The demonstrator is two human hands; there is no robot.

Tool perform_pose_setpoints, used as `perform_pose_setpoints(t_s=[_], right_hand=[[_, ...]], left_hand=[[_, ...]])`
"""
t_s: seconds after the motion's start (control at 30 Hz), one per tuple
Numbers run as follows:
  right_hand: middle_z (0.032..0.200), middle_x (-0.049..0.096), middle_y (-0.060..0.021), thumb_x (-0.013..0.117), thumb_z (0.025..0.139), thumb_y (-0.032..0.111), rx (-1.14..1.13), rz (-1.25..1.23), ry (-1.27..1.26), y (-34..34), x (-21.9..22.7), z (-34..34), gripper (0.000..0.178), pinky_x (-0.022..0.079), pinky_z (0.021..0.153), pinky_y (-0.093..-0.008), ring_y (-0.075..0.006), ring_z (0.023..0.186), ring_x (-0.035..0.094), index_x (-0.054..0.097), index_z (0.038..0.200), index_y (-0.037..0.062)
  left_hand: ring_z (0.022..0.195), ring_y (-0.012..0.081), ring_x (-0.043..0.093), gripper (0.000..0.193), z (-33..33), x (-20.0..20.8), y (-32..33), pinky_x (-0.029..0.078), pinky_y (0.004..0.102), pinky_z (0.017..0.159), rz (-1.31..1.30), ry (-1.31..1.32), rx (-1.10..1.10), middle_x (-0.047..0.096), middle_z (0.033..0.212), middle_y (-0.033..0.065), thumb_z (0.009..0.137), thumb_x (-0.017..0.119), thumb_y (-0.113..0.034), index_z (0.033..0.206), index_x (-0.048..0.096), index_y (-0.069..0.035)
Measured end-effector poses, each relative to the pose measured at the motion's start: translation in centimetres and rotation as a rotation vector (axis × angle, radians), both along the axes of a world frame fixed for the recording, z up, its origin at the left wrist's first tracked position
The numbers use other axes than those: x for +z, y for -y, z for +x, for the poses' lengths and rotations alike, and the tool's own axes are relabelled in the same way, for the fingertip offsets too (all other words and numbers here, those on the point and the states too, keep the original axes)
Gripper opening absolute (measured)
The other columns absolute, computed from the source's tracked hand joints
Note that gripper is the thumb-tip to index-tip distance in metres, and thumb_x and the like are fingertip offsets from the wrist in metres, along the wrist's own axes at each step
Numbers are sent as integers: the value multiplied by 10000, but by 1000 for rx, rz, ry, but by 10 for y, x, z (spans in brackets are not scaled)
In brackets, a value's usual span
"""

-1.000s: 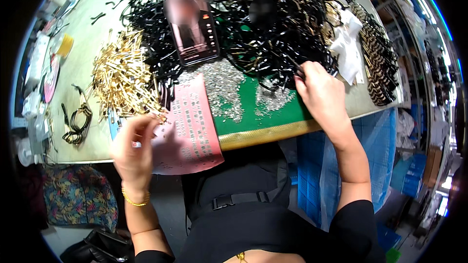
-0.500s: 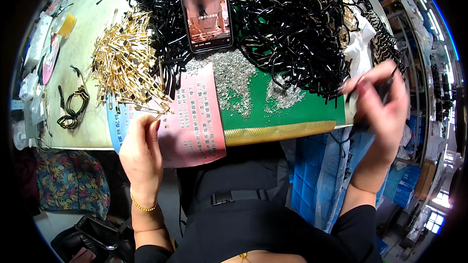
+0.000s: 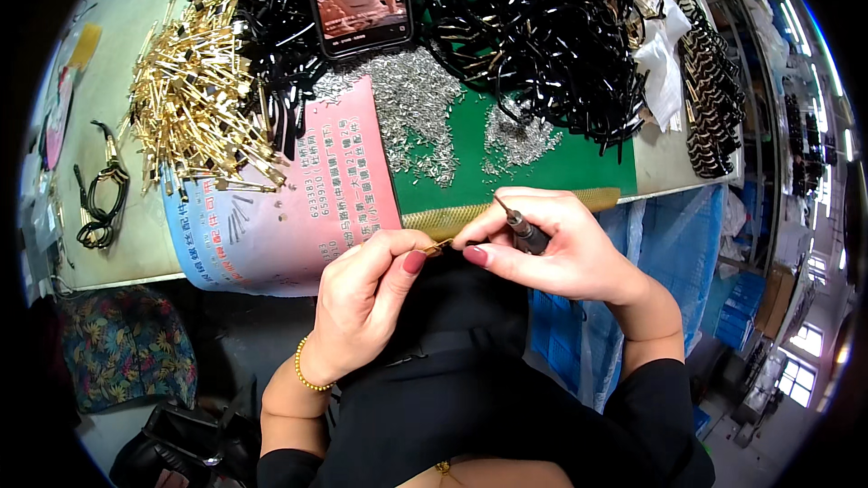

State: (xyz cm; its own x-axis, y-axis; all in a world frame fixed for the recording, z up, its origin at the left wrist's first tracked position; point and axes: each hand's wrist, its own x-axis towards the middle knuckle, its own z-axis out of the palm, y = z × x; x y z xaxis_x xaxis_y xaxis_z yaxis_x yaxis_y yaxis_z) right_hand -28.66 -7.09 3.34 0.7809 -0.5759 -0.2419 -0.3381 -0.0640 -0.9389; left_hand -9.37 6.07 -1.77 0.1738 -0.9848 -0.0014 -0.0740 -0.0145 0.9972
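My left hand [image 3: 362, 298] is closed in a pinch on a small gold metal piece [image 3: 440, 246] in front of my body. Just right of it, with the fingertips nearly meeting, my right hand [image 3: 579, 248] is closed round a thin screwdriver [image 3: 528, 235] with a dark handle and a narrow tip pointing up and left. Its thumb and forefinger pinch the far end of the work, where a bit of black shows; the fingers hide most of it. Gold metal eyeglass parts [image 3: 194, 95] lie heaped at the left, and black eyeglass temples [image 3: 533, 36] form a large tangled pile behind.
Small silver screw-like parts [image 3: 411, 95] are spread on the green mat [image 3: 434, 194], with a smaller heap [image 3: 520, 140] to the right. A phone [image 3: 362, 9] leans on the pile. A printed pink and blue sheet [image 3: 353, 185] hangs over the table edge. Black tied pieces [image 3: 104, 203] lie far left.
My left hand has come away from the gold heap, moving right with a gold piece. My right hand has moved left from the black pile, and both hands now meet before my body.
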Motion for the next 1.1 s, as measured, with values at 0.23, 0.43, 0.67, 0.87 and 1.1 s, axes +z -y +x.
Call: perform_pose_setpoints(t_s=[0.23, 0.43, 0.67, 0.87, 1.1], right_hand=[[854, 663, -78, 747, 900, 109, 153, -113, -44, 8, 9, -1, 165, 492, 656, -316, -204, 750, 643, 756, 1038, 19], [937, 708, -103, 742, 905, 167, 195, -181, -83, 7, 16, -12, 167, 538, 677, -353, -282, 806, 696, 739, 1024, 50], [872, 675, -94, 754, 896, 227, 271, -332, -176, 2, 12, -25, 191, 516, 647, -405, -318, 782, 676, 689, 942, 53], [929, 687, -121, 703, 944, 351, 352, -325, -241, -4, 20, -28, 310, 533, 721, -415, -330, 848, 689, 666, 959, 43], [1017, 561, -142, 626, 990, 262, 152, -573, -525, 15, 16, -48, 295, 552, 684, -426, -316, 805, 664, 569, 1226, 95]], left_hand=[[722, 282, 651, 56, 9, 5, 5, 510, 356, 663, -76, 288, -188, 696, 835, 106, 953, 682, -63, 979, 699, -16], [670, 260, 619, 32, 1, 4, 5, 490, 354, 621, -108, 278, -187, 686, 811, 76, 915, 710, -46, 945, 704, -38], [608, 232, 571, 68, -2, 9, 9, 465, 339, 564, -204, 508, -305, 687, 798, 44, 861, 745, -70, 910, 699, -58], [583, 211, 546, 90, -10, 3, 9, 450, 324, 543, -286, 559, -395, 687, 793, 36, 867, 738, -90, 920, 670, -65], [750, 227, 699, 144, 3, -1, 4, 537, 322, 696, 58, 252, -206, 734, 911, 114, 1026, 561, -9, 1169, 580, -5]])
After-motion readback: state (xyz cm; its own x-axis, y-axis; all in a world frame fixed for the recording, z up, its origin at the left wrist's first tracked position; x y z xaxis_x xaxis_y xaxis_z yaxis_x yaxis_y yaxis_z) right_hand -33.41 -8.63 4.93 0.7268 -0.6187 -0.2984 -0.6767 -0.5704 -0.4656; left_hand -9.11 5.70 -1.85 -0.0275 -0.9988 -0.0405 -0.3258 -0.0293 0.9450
